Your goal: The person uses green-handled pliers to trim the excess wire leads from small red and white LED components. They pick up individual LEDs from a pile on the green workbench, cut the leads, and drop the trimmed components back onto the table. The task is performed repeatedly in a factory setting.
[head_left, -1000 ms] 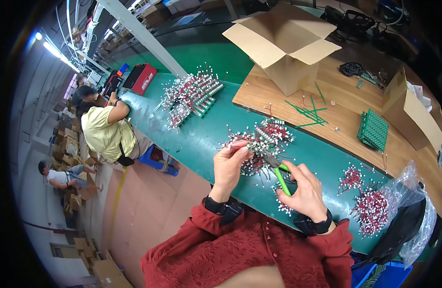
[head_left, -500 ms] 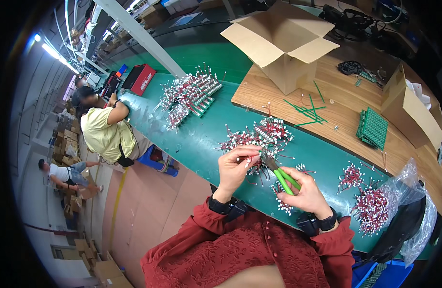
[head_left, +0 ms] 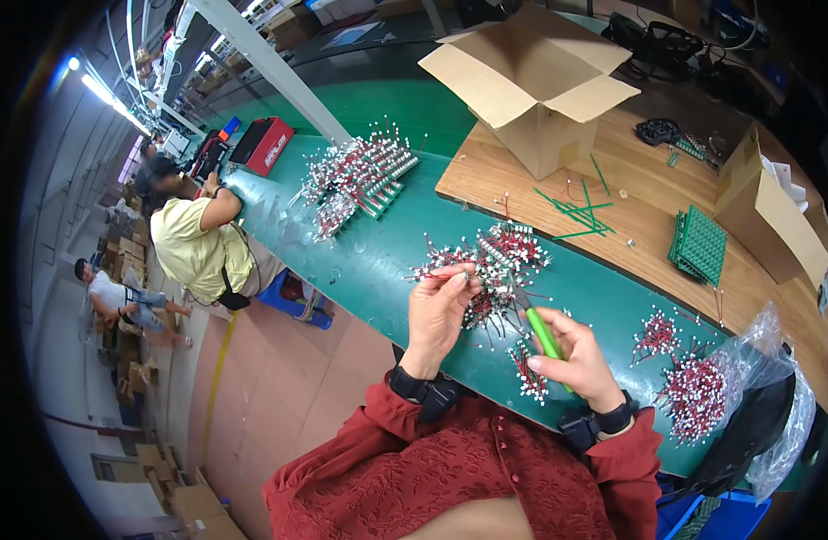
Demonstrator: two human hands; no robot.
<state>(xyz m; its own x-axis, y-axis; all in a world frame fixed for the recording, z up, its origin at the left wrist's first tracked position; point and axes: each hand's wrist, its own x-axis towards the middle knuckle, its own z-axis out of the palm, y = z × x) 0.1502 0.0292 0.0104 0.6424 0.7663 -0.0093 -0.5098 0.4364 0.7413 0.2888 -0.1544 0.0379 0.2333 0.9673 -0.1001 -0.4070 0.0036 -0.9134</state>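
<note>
My left hand pinches a small wired connector with red leads between thumb and fingertips. My right hand is closed around green-handled cutting pliers. Their dark jaws point up and away, a little right of my left fingertips and apart from them. Beneath and beyond both hands spreads a pile of small white connectors with red and black wires. A smaller bunch of wired connectors rests on the green bench next to my right hand.
Wired green boards lie farther left. Thin green strips, stacked green boards and an open carton occupy the wooden board. At right are a red-wire heap and plastic bag. A co-worker sits left.
The pliers have drawn back from my left fingertips, and their handles have turned so they overlap. My left hand has shifted slightly left with the connector. A distant person in white has changed posture.
</note>
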